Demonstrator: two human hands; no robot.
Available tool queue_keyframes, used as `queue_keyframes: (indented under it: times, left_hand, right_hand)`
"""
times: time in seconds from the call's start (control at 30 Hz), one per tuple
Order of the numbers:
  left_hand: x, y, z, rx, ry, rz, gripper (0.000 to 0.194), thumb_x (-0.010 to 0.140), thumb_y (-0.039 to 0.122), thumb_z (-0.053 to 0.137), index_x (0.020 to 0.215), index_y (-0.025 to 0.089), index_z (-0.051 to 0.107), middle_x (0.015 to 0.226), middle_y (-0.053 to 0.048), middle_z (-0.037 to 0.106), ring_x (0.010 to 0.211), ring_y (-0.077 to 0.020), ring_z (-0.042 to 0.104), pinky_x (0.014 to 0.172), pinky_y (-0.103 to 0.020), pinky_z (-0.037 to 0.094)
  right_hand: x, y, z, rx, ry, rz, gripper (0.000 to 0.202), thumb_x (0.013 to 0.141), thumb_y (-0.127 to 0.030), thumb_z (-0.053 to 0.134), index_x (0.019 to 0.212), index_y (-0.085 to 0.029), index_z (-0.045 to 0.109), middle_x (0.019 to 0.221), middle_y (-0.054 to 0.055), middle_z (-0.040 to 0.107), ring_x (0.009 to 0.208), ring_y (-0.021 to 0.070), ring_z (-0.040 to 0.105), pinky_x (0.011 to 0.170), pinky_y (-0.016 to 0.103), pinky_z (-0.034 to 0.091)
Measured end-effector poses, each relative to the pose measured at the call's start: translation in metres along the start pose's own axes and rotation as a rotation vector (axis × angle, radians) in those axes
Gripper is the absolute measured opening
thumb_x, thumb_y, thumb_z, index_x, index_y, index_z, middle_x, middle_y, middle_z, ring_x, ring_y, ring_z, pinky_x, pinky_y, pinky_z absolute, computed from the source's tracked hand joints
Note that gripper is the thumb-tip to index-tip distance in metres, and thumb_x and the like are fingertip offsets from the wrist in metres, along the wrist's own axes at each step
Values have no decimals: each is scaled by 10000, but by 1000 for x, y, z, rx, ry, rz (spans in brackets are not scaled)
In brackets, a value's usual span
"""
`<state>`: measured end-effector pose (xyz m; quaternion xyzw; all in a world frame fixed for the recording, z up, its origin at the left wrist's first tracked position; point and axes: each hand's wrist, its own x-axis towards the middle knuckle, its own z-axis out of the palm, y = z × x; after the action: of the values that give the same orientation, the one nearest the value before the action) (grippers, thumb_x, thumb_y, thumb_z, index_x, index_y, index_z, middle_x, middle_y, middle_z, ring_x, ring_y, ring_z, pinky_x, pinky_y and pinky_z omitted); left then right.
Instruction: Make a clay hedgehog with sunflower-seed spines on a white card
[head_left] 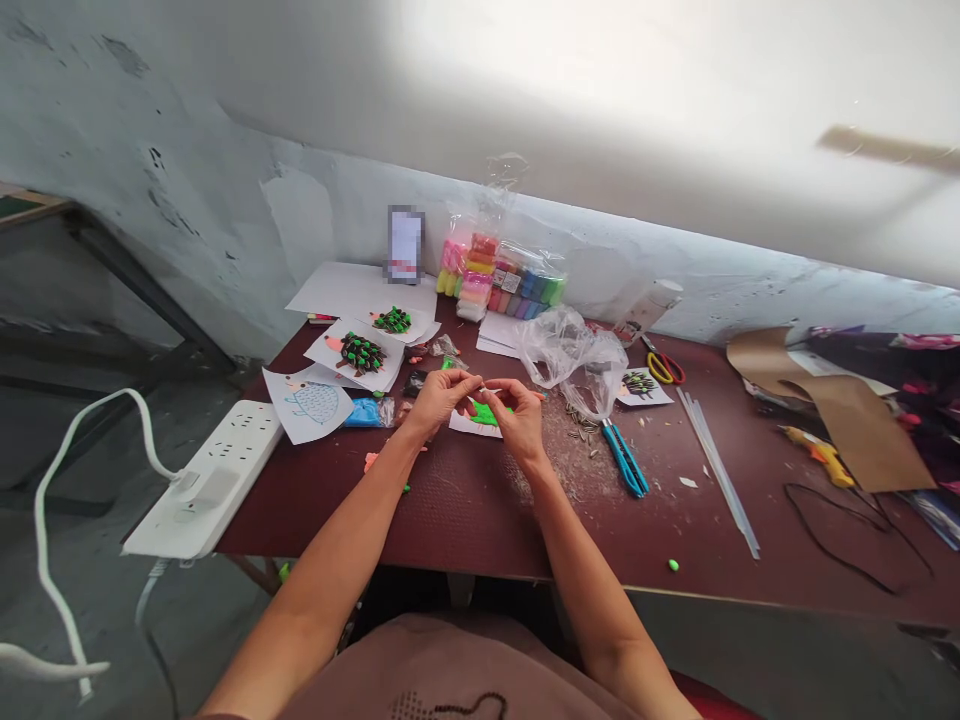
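My left hand point(444, 397) and my right hand point(516, 412) meet at the fingertips over the middle of the table. Both are closed in a pinch on something too small to make out. Just below them lies a white card with a bright green clay shape point(484, 416), partly covered by my hands. To the left are finished-looking hedgehog figures of green and dark pieces, one hedgehog figure point(362, 352) on white paper and another hedgehog figure point(392, 320) behind it. A blue line drawing of a hedgehog point(313, 402) lies nearer the left edge.
Bagged coloured clay point(480, 280) and a phone point(406, 244) stand against the wall. Right of my hands are a clear plastic bag point(562, 350), a teal cutter point(625, 460), scissors point(666, 367), glue sticks point(718, 470) and a yellow glue gun point(829, 462). A power strip point(206, 480) sits at the left edge.
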<state>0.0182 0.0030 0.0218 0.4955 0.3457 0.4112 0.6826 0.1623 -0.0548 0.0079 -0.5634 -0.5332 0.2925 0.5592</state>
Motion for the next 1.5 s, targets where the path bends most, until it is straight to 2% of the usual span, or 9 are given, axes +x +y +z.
queue_keyframes:
  times: [0.2,0.33,0.47,0.7,0.87,1.03,1.2,1.37,1.5]
  left_hand:
    - [-1,3,1,38,-12,15,544,575,627,892,613,150,636,428,54,505,387,-59,437,424,-196,326]
    - [-2,4,-1,73,-63,13,544,619,621,869,554,150,604,445,27,530,403,-64,456,443,-205,348]
    - [-2,2,-5,50,-101,-9,507,609,601,875,647,135,676,504,19,568,437,-76,494,460,-209,370]
    - [0,-2,-8,-2,-80,-42,544,552,629,891,671,138,689,478,29,556,434,-78,491,465,-207,379]
    - [0,-3,-7,74,-84,-6,566,614,668,854,685,139,669,486,28,560,440,-83,502,466,-205,376]
    - [0,-1,-8,187,-116,40,528,682,640,830,693,141,660,506,29,575,451,-87,521,480,-205,397]
    - [0,2,-12,130,-75,31,467,707,579,828,781,146,672,557,1,644,472,-117,603,470,-200,424]
    - [-1,4,-14,6,-88,15,431,725,510,827,804,142,616,853,-97,781,510,-112,660,478,-204,475]
    - [-1,2,-15,-43,-68,9,364,722,382,827,850,139,588,883,-100,788,530,-111,671,507,-210,507]
  right_hand:
    - [2,-3,-1,-88,-7,-50,242,812,-448,755,889,-218,739,908,45,735,710,157,630,688,306,533]
    - [3,-8,-4,-177,-3,-154,182,873,-393,712,825,-221,747,887,55,729,765,175,653,706,314,531]
    - [3,-11,-8,-262,-13,-223,155,911,-338,675,851,-224,762,919,63,736,813,186,670,748,329,535]
    - [3,-18,-8,-407,-44,-318,161,947,-269,617,869,-237,754,929,55,728,811,181,680,760,325,530]
    - [2,-17,-4,-540,-20,-345,122,912,-218,588,862,-226,698,950,67,721,853,194,676,797,333,524]
    - [2,-12,-1,-557,51,-279,59,806,-199,571,802,-232,619,900,56,695,853,205,650,793,338,518]
    - [9,-10,-11,-231,169,-63,146,806,-300,553,891,-218,640,899,53,717,779,183,644,700,307,520]
    - [11,-9,-18,-47,94,6,166,778,-338,555,818,-221,667,1019,85,743,930,220,675,737,322,531]
    - [11,-9,-17,-43,34,53,190,780,-386,595,770,-213,672,760,33,687,691,170,606,657,300,489]
